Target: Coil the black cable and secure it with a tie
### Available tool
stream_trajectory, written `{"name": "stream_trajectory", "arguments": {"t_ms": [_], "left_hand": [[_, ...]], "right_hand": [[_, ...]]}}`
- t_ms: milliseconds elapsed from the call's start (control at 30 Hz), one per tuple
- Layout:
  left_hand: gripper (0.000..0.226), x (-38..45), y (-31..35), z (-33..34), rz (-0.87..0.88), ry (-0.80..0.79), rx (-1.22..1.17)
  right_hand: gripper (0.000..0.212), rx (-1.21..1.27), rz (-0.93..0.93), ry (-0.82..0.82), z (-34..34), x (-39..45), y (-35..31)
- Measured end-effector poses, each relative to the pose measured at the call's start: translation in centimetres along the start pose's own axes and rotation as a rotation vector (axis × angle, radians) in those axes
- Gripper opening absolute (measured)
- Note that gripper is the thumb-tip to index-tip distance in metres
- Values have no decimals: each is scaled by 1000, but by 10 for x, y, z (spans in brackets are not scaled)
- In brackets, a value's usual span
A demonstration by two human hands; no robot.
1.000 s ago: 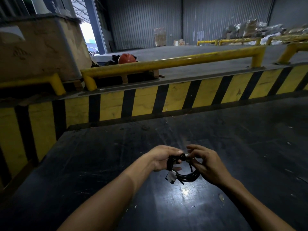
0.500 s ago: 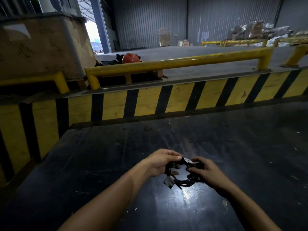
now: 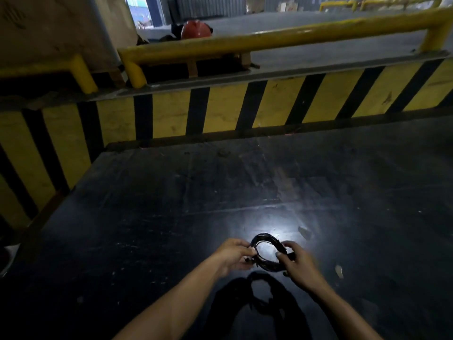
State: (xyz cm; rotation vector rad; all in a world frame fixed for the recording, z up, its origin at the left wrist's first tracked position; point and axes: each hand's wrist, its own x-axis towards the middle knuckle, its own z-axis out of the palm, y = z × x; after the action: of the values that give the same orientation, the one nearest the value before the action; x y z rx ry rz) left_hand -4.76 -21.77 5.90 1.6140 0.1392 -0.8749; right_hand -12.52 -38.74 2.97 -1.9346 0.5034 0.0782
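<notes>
Both hands hold a coiled black cable [image 3: 267, 252] between them, above a dark, scuffed platform [image 3: 171, 204]. On the near left, the left hand [image 3: 234, 255] has its fingers closed on the coil's left edge, pinching the bundled loops; something small and dark sticks out just below its fingertips, too blurred to identify. The cable forms a rough ring of several strands, its open centre showing a bright glare on the surface beneath. Opposite, the right hand [image 3: 296, 262] grips the coil's right side, thumb on top and fingers curled around the strands. Whether a tie is on the coil cannot be told. Shadows of the arms and coil fall on the platform nearer the camera. Beyond stands a yellow-and-black striped barrier [image 3: 269, 104], a yellow rail [image 3: 269, 39] above it, and a red helmet [image 3: 196, 29] behind the rail's left part.
</notes>
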Motion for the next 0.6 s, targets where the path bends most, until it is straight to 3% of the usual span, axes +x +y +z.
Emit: {"name": "stream_trajectory", "arguments": {"t_ms": [200, 400, 600], "left_hand": [[17, 43, -25, -12, -77, 140, 107], [5, 72, -23, -23, 56, 332, 339], [27, 71, -29, -26, 89, 410, 618]], "right_hand": [[43, -215, 41, -90, 33, 28, 14], [50, -258, 64, -127, 46, 66, 5], [63, -339, 90, -190, 51, 72, 4]]}}
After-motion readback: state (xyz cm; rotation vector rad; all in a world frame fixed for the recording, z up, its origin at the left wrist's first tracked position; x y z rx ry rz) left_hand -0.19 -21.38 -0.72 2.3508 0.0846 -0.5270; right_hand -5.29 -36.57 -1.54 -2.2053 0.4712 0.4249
